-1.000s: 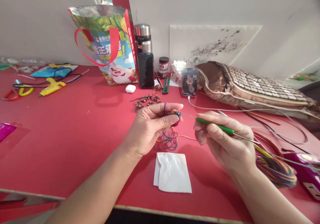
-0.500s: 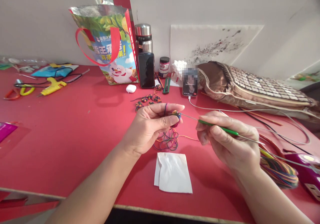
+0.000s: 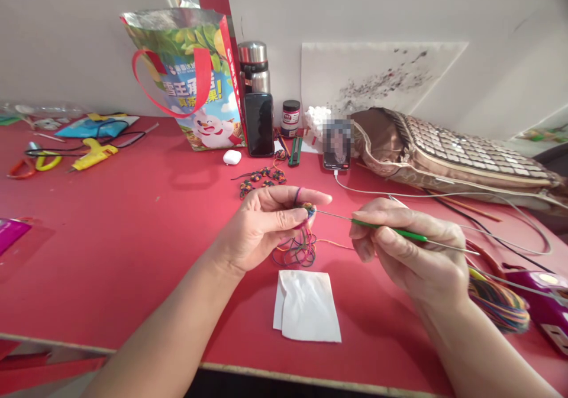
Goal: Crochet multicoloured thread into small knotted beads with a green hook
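My left hand (image 3: 266, 223) pinches a small multicoloured crochet piece (image 3: 309, 210) between thumb and fingers, with yarn looped round the index finger. In my right hand (image 3: 410, 247) is a crochet hook with a green handle (image 3: 390, 230), held like a pen. Its thin metal shaft reaches left to the crochet piece; the tip is too small to make out. Below the left hand lies a loose tangle of multicoloured yarn (image 3: 295, 250), and one strand runs off to the right. Several small crocheted pieces (image 3: 261, 179) sit on the table beyond the left hand.
Folded white paper (image 3: 308, 306) lies near the table's front edge. Right of it are a yarn skein (image 3: 499, 306) and a purple power strip (image 3: 544, 291). Behind stand a shopping bag (image 3: 190, 84), a dark phone (image 3: 260, 125) and a charging phone (image 3: 336, 146). A yellow glue gun (image 3: 94, 154) lies left.
My right hand has drawn a little to the right with the crochet hook. The left hand's grip has shifted on the crochet piece, and less of it shows now.
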Demonstrator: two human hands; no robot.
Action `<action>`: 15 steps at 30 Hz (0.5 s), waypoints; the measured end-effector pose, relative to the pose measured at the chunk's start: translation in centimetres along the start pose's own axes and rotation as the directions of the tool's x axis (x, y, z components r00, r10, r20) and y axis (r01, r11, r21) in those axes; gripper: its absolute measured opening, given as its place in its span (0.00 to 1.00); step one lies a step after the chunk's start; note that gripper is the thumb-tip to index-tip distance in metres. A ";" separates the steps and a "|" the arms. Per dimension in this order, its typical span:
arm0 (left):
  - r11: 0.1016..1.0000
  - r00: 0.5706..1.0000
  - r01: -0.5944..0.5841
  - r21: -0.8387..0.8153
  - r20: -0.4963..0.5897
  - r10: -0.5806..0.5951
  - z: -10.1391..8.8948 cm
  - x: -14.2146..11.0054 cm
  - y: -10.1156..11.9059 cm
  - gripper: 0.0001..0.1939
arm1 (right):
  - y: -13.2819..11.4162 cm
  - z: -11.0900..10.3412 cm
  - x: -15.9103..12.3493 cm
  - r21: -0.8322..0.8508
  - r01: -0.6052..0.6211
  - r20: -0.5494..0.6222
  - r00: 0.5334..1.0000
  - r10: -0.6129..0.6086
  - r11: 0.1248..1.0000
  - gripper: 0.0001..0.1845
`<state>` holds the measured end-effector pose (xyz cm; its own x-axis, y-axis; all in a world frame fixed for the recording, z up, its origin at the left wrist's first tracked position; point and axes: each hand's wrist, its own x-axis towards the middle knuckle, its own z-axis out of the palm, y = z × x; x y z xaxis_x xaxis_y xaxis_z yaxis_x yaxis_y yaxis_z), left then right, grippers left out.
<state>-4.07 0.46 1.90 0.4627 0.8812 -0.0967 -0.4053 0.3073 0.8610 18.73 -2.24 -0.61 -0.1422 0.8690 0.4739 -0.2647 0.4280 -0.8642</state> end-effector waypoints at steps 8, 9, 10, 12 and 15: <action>0.996 0.995 0.085 -0.010 0.062 -0.084 0.0 0.1 0.4 0.14 | -0.2 -0.2 0.0 0.009 -0.032 0.044 0.999 0.032 0.999 0.08; 0.995 0.993 0.094 -0.012 0.071 -0.093 0.0 0.1 0.4 0.14 | -0.3 -0.2 0.0 0.009 -0.037 0.048 0.998 0.036 0.999 0.08; 0.995 0.992 0.101 -0.016 0.081 -0.100 0.0 0.1 0.4 0.14 | -0.3 -0.2 0.0 0.010 -0.040 0.049 0.998 0.039 0.999 0.08; 0.994 0.989 0.107 -0.028 0.103 -0.104 -0.1 0.2 0.3 0.13 | -0.4 -0.2 0.1 0.011 -0.054 0.043 0.998 0.053 0.998 0.08; 0.993 0.985 0.109 -0.046 0.140 -0.102 -0.2 0.3 0.2 0.13 | -0.5 -0.1 0.2 0.032 -0.072 0.034 0.997 0.071 0.997 0.08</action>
<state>-4.13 0.84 1.93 0.6074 0.7863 -0.1131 -0.3880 0.4179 0.8215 18.95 -2.27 -0.09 -0.1931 0.8883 0.4166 -0.2837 0.3559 -0.8904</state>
